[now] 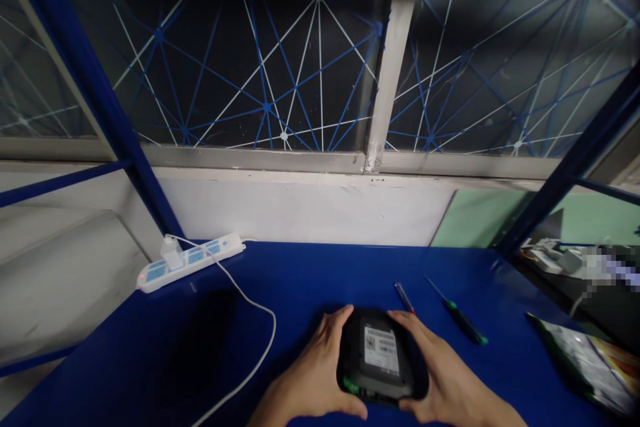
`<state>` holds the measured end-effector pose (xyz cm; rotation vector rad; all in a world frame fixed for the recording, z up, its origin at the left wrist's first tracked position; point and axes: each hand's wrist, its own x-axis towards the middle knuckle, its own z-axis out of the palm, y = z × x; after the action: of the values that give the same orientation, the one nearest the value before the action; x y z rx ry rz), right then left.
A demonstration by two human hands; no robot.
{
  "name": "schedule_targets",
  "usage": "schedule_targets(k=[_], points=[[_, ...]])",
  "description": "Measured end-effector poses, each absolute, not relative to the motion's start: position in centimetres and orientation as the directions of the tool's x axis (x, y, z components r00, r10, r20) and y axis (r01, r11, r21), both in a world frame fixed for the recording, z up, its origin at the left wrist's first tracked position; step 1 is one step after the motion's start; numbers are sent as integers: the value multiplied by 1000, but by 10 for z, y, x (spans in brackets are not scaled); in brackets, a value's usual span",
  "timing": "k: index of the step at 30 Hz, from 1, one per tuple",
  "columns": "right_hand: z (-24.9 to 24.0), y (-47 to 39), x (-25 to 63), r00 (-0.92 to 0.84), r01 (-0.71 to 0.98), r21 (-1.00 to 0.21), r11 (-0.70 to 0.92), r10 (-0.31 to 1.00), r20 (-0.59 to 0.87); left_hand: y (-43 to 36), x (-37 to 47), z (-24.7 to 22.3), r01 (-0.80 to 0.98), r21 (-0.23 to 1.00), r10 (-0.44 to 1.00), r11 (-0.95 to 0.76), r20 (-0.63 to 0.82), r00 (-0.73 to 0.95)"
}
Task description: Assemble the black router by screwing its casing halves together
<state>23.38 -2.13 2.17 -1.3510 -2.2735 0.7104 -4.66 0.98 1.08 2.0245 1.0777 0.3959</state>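
A black rounded device [379, 357] shows a white printed label with a square code and barcodes. Its near edge has a small green part at the left and what look like ports. My left hand [320, 370] grips the device's left side, thumb at the near corner and fingers at the far one. On the opposite side my right hand [433, 367] holds it the same way. Beyond my right hand lie a green-and-black screwdriver [465, 321] and a thin clear tool with a red part [404, 297].
A white power strip [193, 260] with a plugged-in adapter sits at the back left. Its white cable [270, 340] curves toward the front, left of my hands. A shiny packet [590, 363] lies at the right edge. Blue frame posts [145, 193] rise at both sides.
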Motion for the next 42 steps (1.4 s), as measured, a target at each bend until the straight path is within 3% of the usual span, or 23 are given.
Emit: schedule_targets(k=[6,12,16,27,34,37,42], points=[[28,-22,258,-351,711,-609,352,928,127,20,-37,25,628,660,720,-413,-186,669],[34,-25,274,-282,756,-584,297,952,120,28,-52,38,716,604,761,-350,-262,593],[31,-24,273,-314,742,-587,324,942,122,34,-73,49,758,555,818,-342,-222,531],[18,-13,261,-399,691,-607,392,907,133,39,-121,73,884,378,876,-274,-282,392],[22,-10,258,-456,699,-566,436,882,116,29,-78,86,783,505,828,-363,-210,520],[25,-10,255,-467,705,-553,444,877,109,23,-36,79,731,534,757,-425,-232,610],[33,-13,248,-449,696,-584,419,888,102,28,22,61,575,576,631,-581,-128,766]])
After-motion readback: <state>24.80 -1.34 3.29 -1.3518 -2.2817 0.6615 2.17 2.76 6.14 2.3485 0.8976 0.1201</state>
